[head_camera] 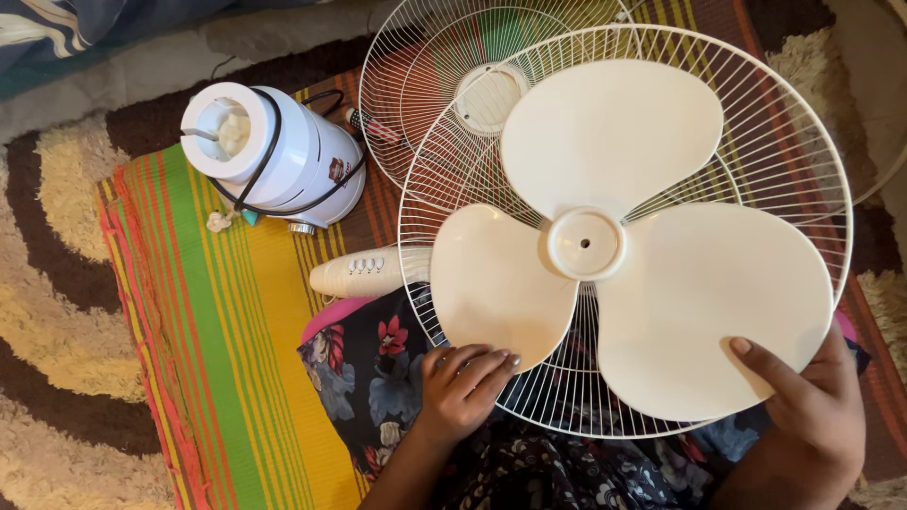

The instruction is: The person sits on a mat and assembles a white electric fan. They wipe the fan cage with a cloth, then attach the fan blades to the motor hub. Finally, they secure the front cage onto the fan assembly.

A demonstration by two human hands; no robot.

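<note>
Blade (624, 246) is lying in a grille (803, 161) on a lap. Left hand (463, 387) is gripping the grille's rim; right hand (812, 406) is gripping the blade's edge.

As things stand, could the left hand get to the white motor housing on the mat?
Probably yes. The left hand rests at the fan guard rim, and only open striped mat lies between it and the motor housing.

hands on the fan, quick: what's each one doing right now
Left hand: closed on the rim of the wire fan guard.
Right hand: gripping the edge of the cream fan blade, thumb on top.
</note>
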